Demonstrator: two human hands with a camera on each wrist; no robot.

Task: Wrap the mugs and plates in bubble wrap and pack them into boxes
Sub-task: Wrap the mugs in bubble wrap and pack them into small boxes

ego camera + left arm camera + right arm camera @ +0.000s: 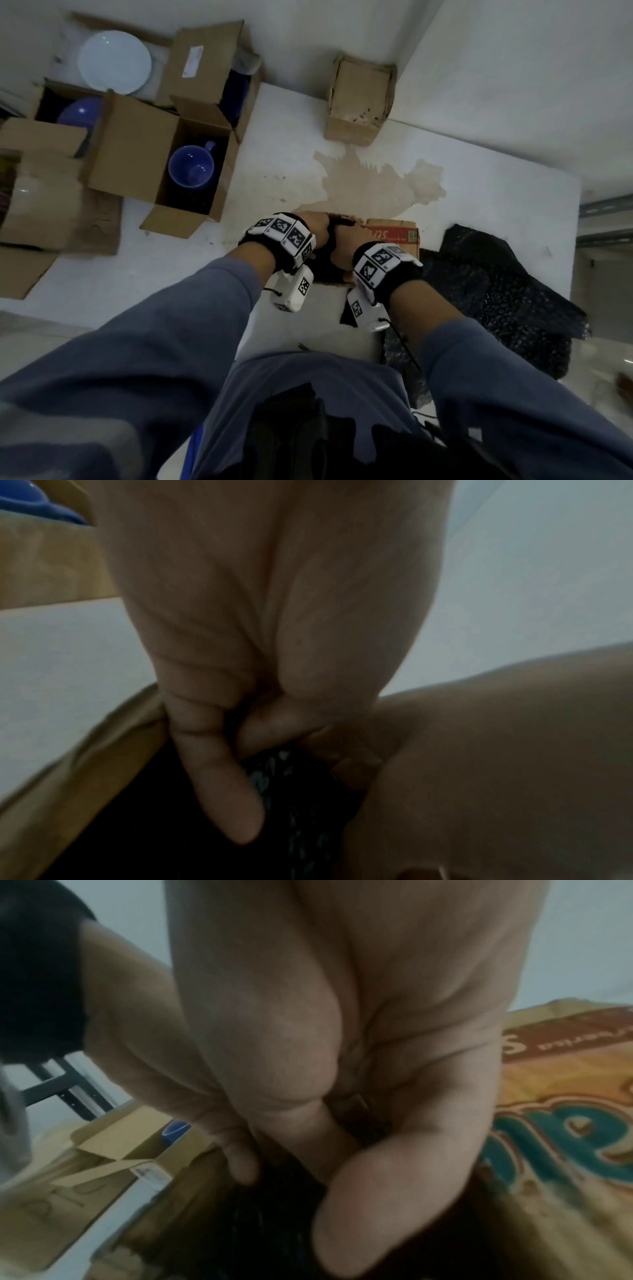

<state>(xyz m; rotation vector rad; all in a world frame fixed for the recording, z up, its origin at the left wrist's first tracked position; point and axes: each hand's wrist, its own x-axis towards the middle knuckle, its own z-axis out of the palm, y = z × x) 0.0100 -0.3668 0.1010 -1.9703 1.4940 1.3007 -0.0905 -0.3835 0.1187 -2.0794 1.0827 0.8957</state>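
At the table's middle stands an open cardboard box [390,234] with red print. My left hand [317,226] and right hand [344,240] meet over its opening, both gripping a bundle in black bubble wrap [325,263]. In the left wrist view my left hand [240,737] has curled fingers [226,791] pinching the black wrap [291,791] beside a box flap [85,764]. In the right wrist view my right hand [325,1150] reaches down into the box [565,1123] onto the dark wrap [257,1231]. What the wrap holds is hidden.
Loose black bubble wrap [496,291] lies at the right. At the left are open boxes, one holding a blue mug [191,166], another a blue dish [80,111], and a white plate [114,61]. A small closed box [359,99] stands behind a brown stain [376,178].
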